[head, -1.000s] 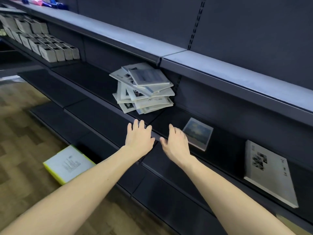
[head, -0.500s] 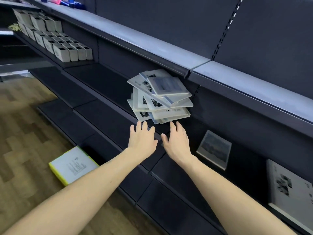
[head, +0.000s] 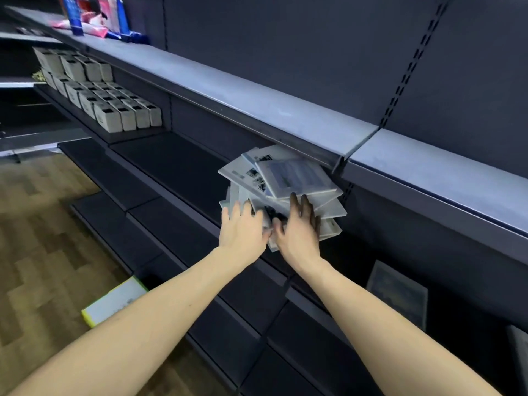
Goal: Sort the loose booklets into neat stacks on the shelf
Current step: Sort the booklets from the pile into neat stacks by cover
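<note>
A crooked pile of several white booklets (head: 288, 178) sits on the dark shelf (head: 177, 167), its covers fanned out at different angles under the grey shelf above. My left hand (head: 243, 227) lies with straight fingers against the pile's lower left front. My right hand (head: 298, 227) reaches the pile's front beside it, fingers spread over the lower booklets' edges. Both hands touch the pile, and neither plainly grips a booklet. Another booklet with a dark picture cover (head: 397, 292) lies alone on the same shelf to the right.
Rows of small white boxes (head: 114, 110) fill the shelf at the far left. Coloured packets (head: 94, 21) stand on the grey top shelf (head: 257, 104). A white and yellow box (head: 114, 304) lies on the wooden floor below. Lower dark shelves jut out beneath my arms.
Both hands moved forward and up from the shelf's front edge onto the pile of booklets. The view shifted left, so the single booklets on the right slid toward the frame's edge.
</note>
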### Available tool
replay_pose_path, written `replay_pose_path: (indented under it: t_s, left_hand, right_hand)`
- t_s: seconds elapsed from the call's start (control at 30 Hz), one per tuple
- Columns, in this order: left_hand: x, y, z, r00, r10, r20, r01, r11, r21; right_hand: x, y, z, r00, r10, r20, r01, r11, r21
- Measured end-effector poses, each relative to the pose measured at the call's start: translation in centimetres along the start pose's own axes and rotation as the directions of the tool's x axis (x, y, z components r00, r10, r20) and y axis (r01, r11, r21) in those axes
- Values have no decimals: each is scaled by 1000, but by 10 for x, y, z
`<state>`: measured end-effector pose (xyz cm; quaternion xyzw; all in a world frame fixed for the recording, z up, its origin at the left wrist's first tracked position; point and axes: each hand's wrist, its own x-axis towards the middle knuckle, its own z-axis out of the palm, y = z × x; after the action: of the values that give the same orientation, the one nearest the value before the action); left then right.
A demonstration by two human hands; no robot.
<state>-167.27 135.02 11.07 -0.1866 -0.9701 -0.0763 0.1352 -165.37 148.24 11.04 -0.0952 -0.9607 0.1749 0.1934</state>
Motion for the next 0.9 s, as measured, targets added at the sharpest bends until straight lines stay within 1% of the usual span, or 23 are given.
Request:
replay_pose_path:
  t_s: [0.1,0.3,0.37,0.47,0.57,0.6,0.67,0.73,0.83,0.9]
  left_hand:
    - [24,-10,2,1000,-14,-20,15,1000,20]
    - [70,-35,12,998,17,-67,-15,999,30]
    - [89,-41,13,996,31,-84,-29,999,16]
    - [110,-50,21,995,87,-41,-88,996,-2]
    - [125,-60,29,989,148,-10,-148,988,-40]
    - [129,-63,30,988,153,-13,-153,985,-85]
    - [133,-67,28,987,160,-16,-160,969,-186]
    - [130,-68,24,985,165,-43,-170,953,-250]
    - [129,-73,20,981,174,-86,-190,945,-267]
    - [132,-78,21,980,186,-74,-199,949,-245]
  right_hand:
    - [28,0,9,999,-8,-48,5,999,-54]
    - [67,-4,28,999,49,8,-48,989,-138]
    - [77,-5,35,998,59,21,-56,989,-137]
    - [83,-10,42,998,56,-19,-58,990,-127]
    - [86,-15,47,995,23,-101,-37,989,-141]
    - [87,-16,48,990,8,-138,-26,992,-126]
    - [88,-17,51,980,16,-199,-24,999,-33]
    - [84,-14,50,978,32,-207,-20,998,61]
    - [74,-10,45,983,33,-179,-11,992,123]
    - [66,-7,44,973,27,-228,-8,996,84]
